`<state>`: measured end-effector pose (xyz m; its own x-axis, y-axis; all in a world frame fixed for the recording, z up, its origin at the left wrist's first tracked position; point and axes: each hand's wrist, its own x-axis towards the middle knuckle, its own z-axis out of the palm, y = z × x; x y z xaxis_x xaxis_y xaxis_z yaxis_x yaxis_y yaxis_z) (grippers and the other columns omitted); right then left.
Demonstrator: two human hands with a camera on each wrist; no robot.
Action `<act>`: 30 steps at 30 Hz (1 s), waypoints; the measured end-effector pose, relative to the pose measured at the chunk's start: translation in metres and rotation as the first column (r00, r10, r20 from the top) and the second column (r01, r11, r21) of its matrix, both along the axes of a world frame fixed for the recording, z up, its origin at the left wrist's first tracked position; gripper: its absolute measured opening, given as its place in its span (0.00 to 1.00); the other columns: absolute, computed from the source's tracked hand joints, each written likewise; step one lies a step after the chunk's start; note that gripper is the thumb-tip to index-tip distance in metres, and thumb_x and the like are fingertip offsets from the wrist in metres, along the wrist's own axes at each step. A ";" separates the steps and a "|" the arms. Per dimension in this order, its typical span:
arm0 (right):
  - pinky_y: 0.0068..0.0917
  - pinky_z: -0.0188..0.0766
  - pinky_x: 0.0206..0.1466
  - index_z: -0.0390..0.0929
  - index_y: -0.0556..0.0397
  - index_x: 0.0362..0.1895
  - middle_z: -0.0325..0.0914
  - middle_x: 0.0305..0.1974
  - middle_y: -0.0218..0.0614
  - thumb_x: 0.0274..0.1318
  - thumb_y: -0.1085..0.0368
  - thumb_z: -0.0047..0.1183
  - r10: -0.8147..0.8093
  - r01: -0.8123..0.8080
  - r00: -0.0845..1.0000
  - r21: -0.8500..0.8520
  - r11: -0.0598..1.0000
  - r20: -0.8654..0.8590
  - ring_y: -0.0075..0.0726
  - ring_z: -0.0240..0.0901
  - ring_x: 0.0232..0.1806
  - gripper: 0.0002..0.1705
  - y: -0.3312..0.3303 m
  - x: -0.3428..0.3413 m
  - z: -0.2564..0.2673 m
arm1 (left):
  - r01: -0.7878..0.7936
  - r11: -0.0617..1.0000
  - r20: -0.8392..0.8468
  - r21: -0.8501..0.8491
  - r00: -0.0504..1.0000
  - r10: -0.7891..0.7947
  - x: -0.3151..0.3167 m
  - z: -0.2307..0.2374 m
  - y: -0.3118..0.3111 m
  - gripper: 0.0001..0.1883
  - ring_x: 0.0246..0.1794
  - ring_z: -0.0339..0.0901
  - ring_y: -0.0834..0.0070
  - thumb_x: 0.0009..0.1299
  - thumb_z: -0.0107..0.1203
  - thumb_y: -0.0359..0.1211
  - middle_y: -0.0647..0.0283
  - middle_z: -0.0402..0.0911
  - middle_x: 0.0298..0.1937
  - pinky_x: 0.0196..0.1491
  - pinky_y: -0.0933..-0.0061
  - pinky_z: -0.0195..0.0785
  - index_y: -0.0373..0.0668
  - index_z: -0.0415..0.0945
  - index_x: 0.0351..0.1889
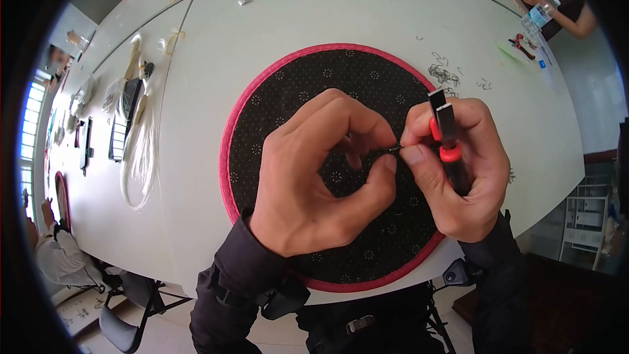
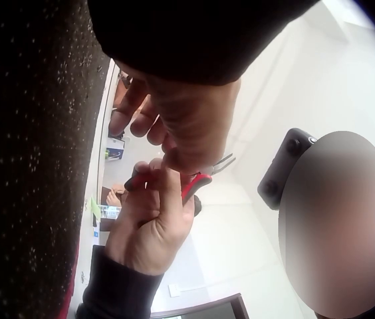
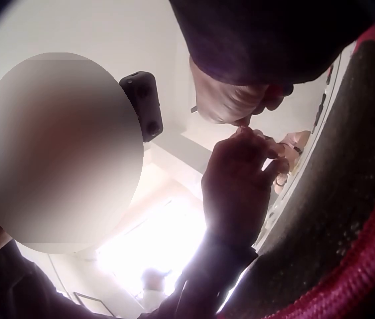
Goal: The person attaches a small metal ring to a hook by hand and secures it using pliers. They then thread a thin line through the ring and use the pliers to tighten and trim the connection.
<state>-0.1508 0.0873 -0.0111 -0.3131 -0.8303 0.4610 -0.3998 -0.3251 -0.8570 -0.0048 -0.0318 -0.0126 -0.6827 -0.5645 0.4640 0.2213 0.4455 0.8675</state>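
My left hand [image 1: 295, 177] is curled over the round dark mat, its index finger and thumb bent toward each other around one end of a thin dark wire-like piece [image 1: 393, 149]. The other end of that piece is pinched between the thumb and index finger of my right hand [image 1: 481, 170]. Pliers [image 1: 447, 121] with red and black handles also lie in the right hand, held against the palm with their metal tips pointing away from me. In the left wrist view the pliers' red handle [image 2: 197, 188] sticks out past the fingers. Fingers hide most of the small piece.
The mat [image 1: 334, 282] has a pink rim and lies on a white table [image 1: 196, 177]. Small dark wire bits [image 1: 444, 75] are heaped beyond my right hand. A bundle of clear strands [image 1: 141, 164] lies at left. More pliers [image 1: 522, 47] and a bottle [image 1: 540, 16] are at the far right, near another person.
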 end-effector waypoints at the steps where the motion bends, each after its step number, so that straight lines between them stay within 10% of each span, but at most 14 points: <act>1: 0.23 0.74 0.50 0.72 0.58 0.50 0.78 0.41 0.35 0.54 0.81 0.56 0.005 -0.005 1.000 -0.004 1.000 0.005 0.25 0.76 0.42 0.19 0.000 0.000 0.000 | 0.002 1.000 -0.003 -0.008 1.000 -0.003 0.000 -0.001 0.000 0.09 0.29 0.76 0.74 0.55 0.61 0.20 0.63 0.76 0.31 0.32 0.74 0.71 0.38 0.76 0.33; 6: 0.23 0.73 0.50 0.72 0.58 0.50 0.77 0.41 0.34 0.54 0.81 0.56 0.013 -0.013 1.000 0.003 1.000 0.003 0.24 0.76 0.42 0.19 0.000 0.000 0.001 | 0.053 0.996 0.103 -0.077 0.994 -0.045 0.006 0.007 -0.003 0.07 0.38 0.78 0.71 0.59 0.60 0.20 0.58 0.77 0.38 0.44 0.73 0.75 0.31 0.75 0.35; 20: 0.23 0.74 0.48 0.73 0.57 0.50 0.77 0.41 0.35 0.52 0.82 0.57 0.004 -0.004 1.000 0.002 1.000 -0.006 0.25 0.77 0.41 0.19 -0.001 0.000 0.000 | -0.010 0.999 -0.019 -0.050 1.000 0.010 0.000 -0.001 -0.001 0.09 0.28 0.76 0.75 0.55 0.62 0.19 0.64 0.77 0.31 0.31 0.76 0.71 0.38 0.76 0.32; 30: 0.26 0.71 0.39 0.77 0.60 0.42 0.77 0.32 0.38 0.56 0.58 0.64 -0.038 0.095 0.965 0.212 0.973 -0.260 0.32 0.74 0.32 0.18 0.003 -0.025 0.026 | -0.126 0.983 0.170 -0.130 0.974 0.148 0.003 0.000 -0.007 0.07 0.37 0.79 0.79 0.63 0.61 0.18 0.65 0.79 0.38 0.39 0.78 0.74 0.36 0.78 0.36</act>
<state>-0.1753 0.0899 0.0147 -0.2683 -0.9014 0.3398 -0.6265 -0.1047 -0.7724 -0.0014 -0.0391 -0.0131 -0.6804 -0.6071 0.4105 -0.0026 0.5621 0.8271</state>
